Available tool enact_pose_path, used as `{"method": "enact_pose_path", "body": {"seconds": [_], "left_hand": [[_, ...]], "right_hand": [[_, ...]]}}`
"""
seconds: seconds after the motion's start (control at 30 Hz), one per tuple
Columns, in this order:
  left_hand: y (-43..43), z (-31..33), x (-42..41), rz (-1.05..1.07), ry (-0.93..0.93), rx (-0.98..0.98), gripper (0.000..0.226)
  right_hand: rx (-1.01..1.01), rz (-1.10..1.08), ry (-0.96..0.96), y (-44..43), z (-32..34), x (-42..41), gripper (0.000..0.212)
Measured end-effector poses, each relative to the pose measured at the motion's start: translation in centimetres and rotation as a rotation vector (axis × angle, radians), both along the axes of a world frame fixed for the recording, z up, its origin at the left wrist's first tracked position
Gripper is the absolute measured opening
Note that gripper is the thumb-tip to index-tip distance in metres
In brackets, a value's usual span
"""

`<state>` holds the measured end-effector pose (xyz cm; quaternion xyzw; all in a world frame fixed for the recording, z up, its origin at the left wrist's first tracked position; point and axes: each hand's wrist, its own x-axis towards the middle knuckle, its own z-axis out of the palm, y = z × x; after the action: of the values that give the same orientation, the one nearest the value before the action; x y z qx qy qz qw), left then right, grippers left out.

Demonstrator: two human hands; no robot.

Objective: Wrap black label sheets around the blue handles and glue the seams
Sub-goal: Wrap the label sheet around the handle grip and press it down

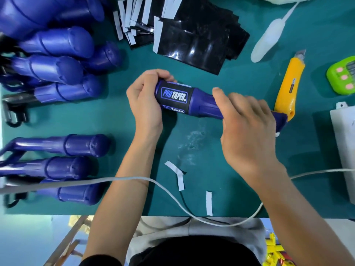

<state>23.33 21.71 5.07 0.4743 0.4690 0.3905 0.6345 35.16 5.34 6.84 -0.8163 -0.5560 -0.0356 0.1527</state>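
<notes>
A blue handle (pixel 205 104) lies across the middle of the green mat, held between both hands. A black label sheet (pixel 173 97) printed "PRO TAPER" is wrapped round its thick left end. My left hand (pixel 143 100) grips that labelled end, fingers curled over the top. My right hand (pixel 247 129) holds the narrower right part of the handle, thumb on top. A stack of loose black label sheets (pixel 194 41) with white backing strips lies at the top centre.
Many bare blue handles (pixel 57 70) are piled along the left side. A yellow utility knife (pixel 288 87), a white glue nozzle (pixel 269 39), a green timer (pixel 343 75) and a white box (pixel 343 135) sit to the right. White backing strips (pixel 179 175) and a white cable (pixel 134 179) lie near the front edge.
</notes>
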Motion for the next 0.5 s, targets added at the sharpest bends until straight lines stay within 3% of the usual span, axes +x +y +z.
{"method": "enact_pose_path", "body": {"seconds": [0.07,0.17,0.3,0.4,0.5], "left_hand": [[-0.5,0.1,-0.3,-0.07,0.119,0.145,0.021],[-1.1,-0.3,-0.9,-0.193,0.486,0.5,0.012],[-1.9,-0.9,-0.5,-0.296,0.724,0.835,0.027],[-1.8,-0.9,-0.8,-0.265,0.703,0.778,0.031],[-1.6,-0.3,-1.0,-0.211,0.612,0.534,0.034]], "right_hand": [[0.104,0.024,-0.003,0.4,-1.0,-0.3,0.053],[0.209,0.003,0.004,1.0,-2.5,-0.1,0.042],[0.247,-0.019,-0.006,1.2,-3.5,0.1,0.041],[0.191,-0.04,-0.035,1.1,-3.2,0.0,0.046],[0.079,-0.051,-0.063,1.0,-2.6,-0.7,0.05]]}}
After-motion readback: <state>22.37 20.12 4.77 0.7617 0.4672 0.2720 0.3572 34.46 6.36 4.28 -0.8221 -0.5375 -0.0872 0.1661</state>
